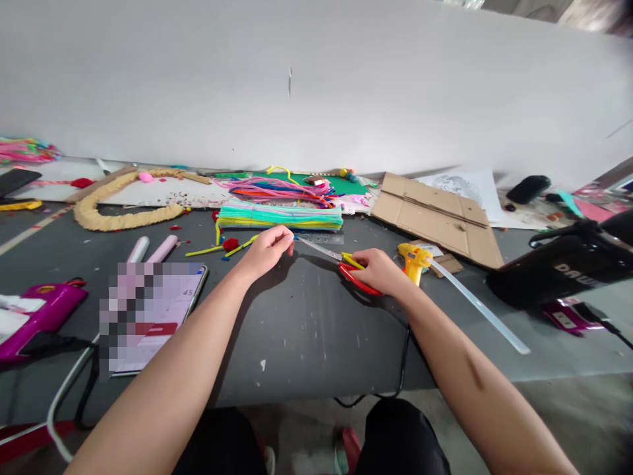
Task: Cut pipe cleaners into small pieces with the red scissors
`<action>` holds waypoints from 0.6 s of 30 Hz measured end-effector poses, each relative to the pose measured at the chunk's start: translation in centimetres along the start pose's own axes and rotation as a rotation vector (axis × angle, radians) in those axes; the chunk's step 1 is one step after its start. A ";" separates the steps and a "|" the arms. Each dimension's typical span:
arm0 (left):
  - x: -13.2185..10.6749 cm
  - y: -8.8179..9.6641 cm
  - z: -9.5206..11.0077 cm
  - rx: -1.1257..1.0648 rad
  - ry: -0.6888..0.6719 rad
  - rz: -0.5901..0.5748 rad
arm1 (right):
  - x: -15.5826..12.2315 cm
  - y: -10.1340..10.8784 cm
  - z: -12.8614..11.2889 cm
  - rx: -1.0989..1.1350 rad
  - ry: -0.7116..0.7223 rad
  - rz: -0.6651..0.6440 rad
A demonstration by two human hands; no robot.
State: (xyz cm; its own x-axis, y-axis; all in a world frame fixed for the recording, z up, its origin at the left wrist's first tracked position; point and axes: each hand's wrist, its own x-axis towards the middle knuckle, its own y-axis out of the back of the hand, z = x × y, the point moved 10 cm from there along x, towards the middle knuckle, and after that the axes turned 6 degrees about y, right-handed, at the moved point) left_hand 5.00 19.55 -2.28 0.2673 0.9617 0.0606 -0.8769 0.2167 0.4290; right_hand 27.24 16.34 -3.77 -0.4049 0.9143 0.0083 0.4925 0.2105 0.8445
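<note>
My left hand (pixel 270 252) is pinched closed above the grey table, its fingertips close to the tip of a scissor blade. A small blue bit shows by those fingertips; what they hold is too small to tell. My right hand (pixel 378 269) is closed around red-handled scissors (pixel 321 249), whose blades point left toward my left hand. A short yellow pipe cleaner (pixel 352 261) sticks out by the right fingers. Behind the hands lie a bundle of green and yellow pipe cleaners (pixel 279 216) and a clear ruler (pixel 326 239). A red pompom (pixel 230 245) sits left of my left hand.
A yellow glue gun (pixel 414 257) with a long glue stick (pixel 479 307) lies to the right, before folded cardboard (pixel 438 214). A black bottle (pixel 558 267) is at far right. Leftward are a phone (pixel 185 300), a purple device (pixel 47 313) and a wrapped tan ring (pixel 91 208).
</note>
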 end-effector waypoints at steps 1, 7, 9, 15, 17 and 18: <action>0.0 0.0 0.0 0.001 -0.001 0.000 | 0.0 0.0 0.1 0.001 -0.002 0.006; 0.1 -0.1 0.0 0.000 -0.012 0.000 | -0.2 0.0 0.4 0.063 -0.033 0.015; 0.1 0.0 0.0 -0.006 -0.007 0.003 | -0.3 0.1 0.2 0.063 -0.030 0.012; 0.3 -0.4 -1.1 -0.147 0.101 -0.026 | -0.4 0.3 0.0 0.057 -0.036 0.040; 0.3 -0.5 -1.3 -0.172 0.128 -0.017 | -0.4 0.3 -0.1 0.039 -0.033 0.045; 0.3 -0.4 -1.3 -0.167 0.128 -0.008 | -0.3 0.3 -0.1 0.029 -0.032 0.050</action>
State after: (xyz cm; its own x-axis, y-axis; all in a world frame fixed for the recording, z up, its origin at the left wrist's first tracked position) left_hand 4.93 19.94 -3.63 0.2315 0.9709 -0.0615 -0.9318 0.2395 0.2727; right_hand 27.40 16.03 -3.47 -0.3542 0.9346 0.0329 0.5339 0.1732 0.8276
